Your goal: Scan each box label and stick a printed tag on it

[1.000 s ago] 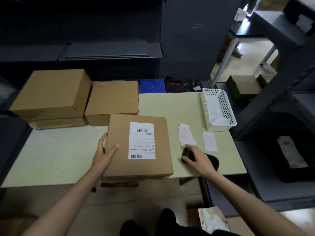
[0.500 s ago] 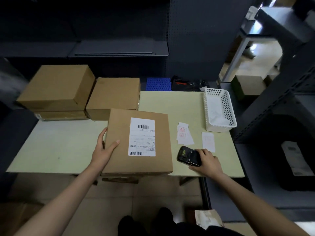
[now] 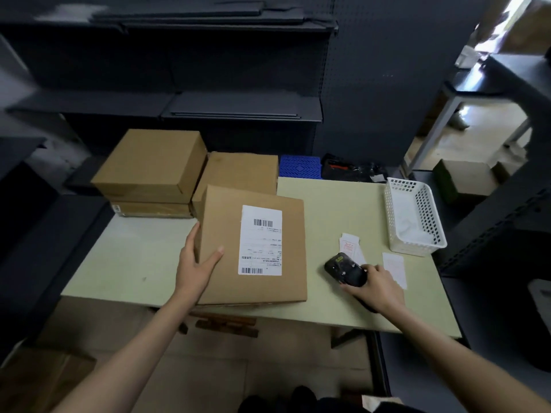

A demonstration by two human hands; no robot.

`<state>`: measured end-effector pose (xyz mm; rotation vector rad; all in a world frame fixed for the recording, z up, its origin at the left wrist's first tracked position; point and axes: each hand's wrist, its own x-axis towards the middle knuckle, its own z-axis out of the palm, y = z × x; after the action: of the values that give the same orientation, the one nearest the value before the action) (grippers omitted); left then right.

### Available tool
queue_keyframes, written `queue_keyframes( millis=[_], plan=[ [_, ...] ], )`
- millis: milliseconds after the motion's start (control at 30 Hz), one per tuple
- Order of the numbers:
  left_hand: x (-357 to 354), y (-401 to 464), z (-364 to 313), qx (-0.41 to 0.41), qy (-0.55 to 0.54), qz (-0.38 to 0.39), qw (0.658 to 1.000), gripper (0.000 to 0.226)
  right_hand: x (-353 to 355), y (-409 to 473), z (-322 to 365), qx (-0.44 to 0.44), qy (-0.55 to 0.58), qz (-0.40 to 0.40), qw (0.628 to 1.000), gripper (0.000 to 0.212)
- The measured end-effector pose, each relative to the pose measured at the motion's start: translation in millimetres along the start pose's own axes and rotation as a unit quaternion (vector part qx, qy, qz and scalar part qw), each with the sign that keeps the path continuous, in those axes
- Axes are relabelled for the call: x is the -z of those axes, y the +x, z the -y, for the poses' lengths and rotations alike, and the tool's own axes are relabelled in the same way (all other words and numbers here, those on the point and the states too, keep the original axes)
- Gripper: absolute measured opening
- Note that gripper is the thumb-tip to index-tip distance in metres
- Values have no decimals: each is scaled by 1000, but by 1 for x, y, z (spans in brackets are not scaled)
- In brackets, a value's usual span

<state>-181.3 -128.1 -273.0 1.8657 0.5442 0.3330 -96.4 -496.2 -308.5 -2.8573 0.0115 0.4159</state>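
scanner [image 3: 345, 269] now lifted off table [image 3: 119, 263], gripped in right hand [image 3: 377, 289], was flat a second ago | left hand [image 3: 195, 263] holds left edge of labelled box [image 3: 253, 245] at front of table | label [image 3: 261, 240] up, unscanned | next: aim at barcode

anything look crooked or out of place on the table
The labelled box sits slightly askew, its near edge about at the table front edge. Left hand steadies it; right hand grips the scanner. Loose tags lie outside the basket.
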Motion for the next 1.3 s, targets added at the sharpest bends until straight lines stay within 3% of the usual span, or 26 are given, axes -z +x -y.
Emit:
queue_keyframes(
  millis=[267,400,633,800,1067,1300],
  plan=[
    [34,12,-1,-56,12,2,998,76,45,-15,73,28,20,-10,999,56],
    [42,16,1,-68,35,7,997,78,48,-26,96,49,21,-6,999,57],
    [50,16,6,-70,35,14,997,79,46,-48,124,66,66,29,995,78],
    [55,15,6,-69,33,25,997,79,44,-62,137,67,40,38,996,64],
    [55,25,15,-39,38,44,998,79,26,-72,137,53,50,-47,996,70],
    [38,32,27,1,23,81,996,77,2,-65,82,-40,54,-59,996,81]
  ],
)
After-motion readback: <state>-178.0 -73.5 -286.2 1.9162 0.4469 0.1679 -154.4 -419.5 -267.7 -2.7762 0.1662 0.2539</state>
